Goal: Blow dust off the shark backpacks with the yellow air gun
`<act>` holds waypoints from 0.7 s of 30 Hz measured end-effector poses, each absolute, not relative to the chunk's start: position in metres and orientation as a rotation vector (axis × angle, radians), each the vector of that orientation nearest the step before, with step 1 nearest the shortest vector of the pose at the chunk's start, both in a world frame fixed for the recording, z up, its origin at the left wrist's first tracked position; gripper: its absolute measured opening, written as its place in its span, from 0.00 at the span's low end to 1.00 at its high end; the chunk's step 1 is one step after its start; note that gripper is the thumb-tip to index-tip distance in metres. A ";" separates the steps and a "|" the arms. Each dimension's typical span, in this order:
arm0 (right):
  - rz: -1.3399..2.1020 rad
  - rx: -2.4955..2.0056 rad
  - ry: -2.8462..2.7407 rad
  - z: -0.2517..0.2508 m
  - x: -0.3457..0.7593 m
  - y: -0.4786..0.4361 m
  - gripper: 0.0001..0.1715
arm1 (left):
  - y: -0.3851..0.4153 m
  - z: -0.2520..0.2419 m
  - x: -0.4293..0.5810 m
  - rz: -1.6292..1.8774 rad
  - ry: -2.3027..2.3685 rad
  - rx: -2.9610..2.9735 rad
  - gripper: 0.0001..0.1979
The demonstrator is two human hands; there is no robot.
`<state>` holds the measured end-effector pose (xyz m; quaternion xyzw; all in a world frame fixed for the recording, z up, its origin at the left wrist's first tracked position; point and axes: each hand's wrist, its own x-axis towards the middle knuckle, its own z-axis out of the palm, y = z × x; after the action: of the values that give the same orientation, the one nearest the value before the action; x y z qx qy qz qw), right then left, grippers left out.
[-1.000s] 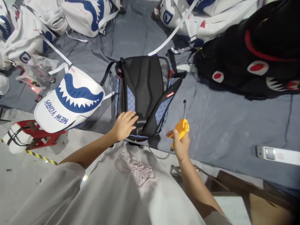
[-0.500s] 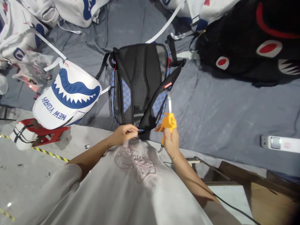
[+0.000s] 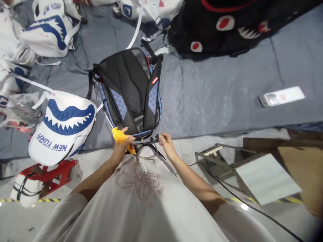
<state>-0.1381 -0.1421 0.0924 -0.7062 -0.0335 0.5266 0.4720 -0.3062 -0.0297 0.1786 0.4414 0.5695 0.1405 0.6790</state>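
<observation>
Directions were taken from the backpack (image 3: 130, 94), 12 o'clock lying farthest from us.

Surface: creased grey cloth (image 3: 202, 97), spread beneath the goods. Room: we had pale floor (image 3: 15, 222) toward 6 o'clock, crossed by yellow-and-black tape (image 3: 50, 200); a red stand (image 3: 51, 173) bearing a white bundle (image 3: 26, 186) at 7; cardboard (image 3: 306, 171) and a pale panel (image 3: 268, 178) at 4. On the cloth at 3 lay a white device (image 3: 285, 96).

Containers: one clear plastic bag (image 3: 21, 107), 9 o'clock, with red pieces showing through; one white bag lettered NEW YORK (image 3: 65, 119), 8 o'clock; further white bags (image 3: 42, 35), 10 o'clock; one black bag (image 3: 214, 37), red-and-white eyes, 2 o'clock. Contents of the backpack and the fabric bags were hidden from us.

Backpack: black, blue checked panels, strap side up at the cloth's near edge, long axis running from between 11 and 12 to between 5 and 6. Yellow tool (image 3: 119, 135): at its 7 o'clock corner, slim rod pointing to 11. Our left hand (image 3: 119, 148) had its fingers wrapped around the tool. Our right hand (image 3: 167, 144) was at 5, near the backpack's lower edge, fingers curled; we could not tell whether they pinched anything.
</observation>
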 end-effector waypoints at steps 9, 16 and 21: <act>1.074 -1.465 0.010 0.148 -0.194 -0.077 0.19 | -0.004 0.201 -0.326 0.157 0.800 2.479 0.12; 0.929 -0.922 -0.538 0.294 -0.205 -0.026 0.19 | 0.035 0.316 -0.340 0.895 0.809 2.623 0.16; 0.951 -0.886 -0.819 0.330 -0.135 0.016 0.19 | 0.086 0.401 -0.319 0.749 0.892 1.883 0.14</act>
<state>-0.1349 0.0164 0.3302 -0.4006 -0.3703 0.4301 0.7193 -0.3194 0.0861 0.4015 0.7607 0.3602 0.3026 0.4473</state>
